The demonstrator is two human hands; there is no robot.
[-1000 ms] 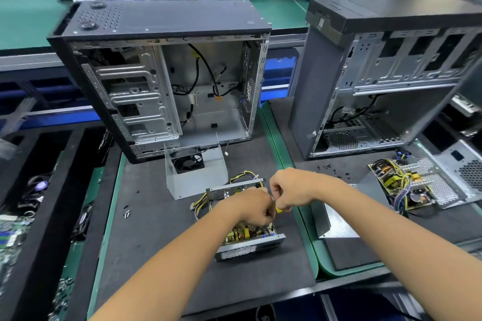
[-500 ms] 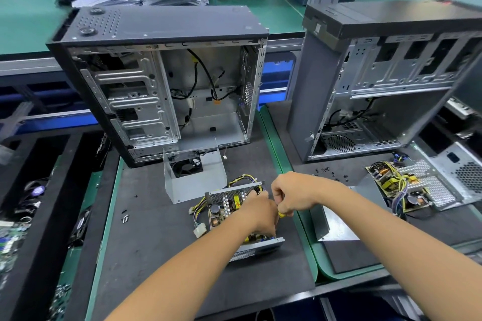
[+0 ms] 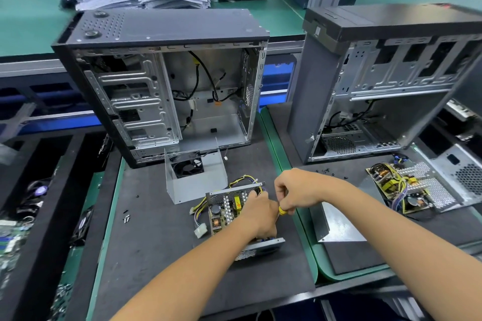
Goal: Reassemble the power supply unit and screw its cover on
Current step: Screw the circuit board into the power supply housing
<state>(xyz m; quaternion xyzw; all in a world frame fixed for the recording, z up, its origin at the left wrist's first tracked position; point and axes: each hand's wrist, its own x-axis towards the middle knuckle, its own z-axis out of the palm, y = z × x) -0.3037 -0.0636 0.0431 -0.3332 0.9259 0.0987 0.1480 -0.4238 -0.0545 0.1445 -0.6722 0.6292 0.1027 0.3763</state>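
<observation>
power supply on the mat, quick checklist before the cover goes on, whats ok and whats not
1. Screwdriver held in right hand: ok.
2. Left hand steadying the open power supply: ok.
3. Cover on the unit: not ok, it stands apart behind it.
4. Cables tucked inside: not ok, they spill out on the left.
5. Board screws seated: cannot tell, hands hide them.
6. Spare screws on the mat: ok.

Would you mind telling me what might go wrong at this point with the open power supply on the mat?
1. The right hand grips a yellow-handled screwdriver close over the exposed circuit board; a slip could gouge components.
2. The yellow cable bundle arches over the rear wall and could get pinched under the fan cover.
3. Loose screws lie apart and could be lost.
</observation>
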